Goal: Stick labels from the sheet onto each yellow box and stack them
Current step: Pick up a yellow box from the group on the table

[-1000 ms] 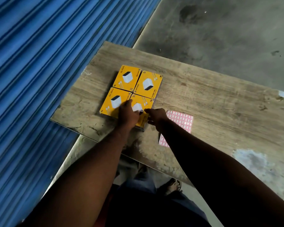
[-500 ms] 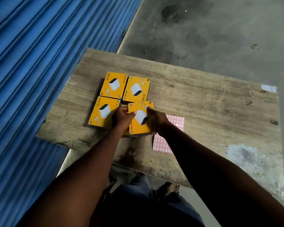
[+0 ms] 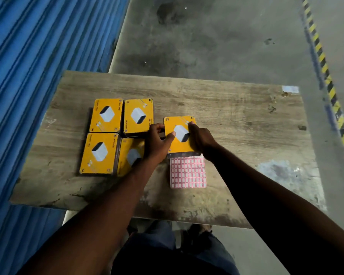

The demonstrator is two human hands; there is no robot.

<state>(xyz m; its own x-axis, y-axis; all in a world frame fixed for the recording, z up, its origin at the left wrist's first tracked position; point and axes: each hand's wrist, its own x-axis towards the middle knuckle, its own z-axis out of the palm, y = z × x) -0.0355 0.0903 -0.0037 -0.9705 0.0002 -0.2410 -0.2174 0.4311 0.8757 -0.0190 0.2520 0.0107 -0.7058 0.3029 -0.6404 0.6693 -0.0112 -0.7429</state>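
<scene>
Both hands hold one yellow box above the wooden table, just beyond the label sheet. My left hand grips its left edge with the thumb on top. My right hand grips its right edge. The sheet, white with a red grid of labels, lies flat under the box's near edge. Several more yellow boxes lie to the left: two at the back, one at the front left, and one partly hidden by my left forearm.
A blue corrugated shutter runs along the left. Grey concrete floor lies beyond the table, with a yellow-black hazard stripe at the right. A small white patch marks the table's far right corner. My legs and feet show below the near edge.
The box has come off the front-right pile and travelled right with both hands, to just beyond the label sheet. Another box now shows where it was. The camera view shifted.
</scene>
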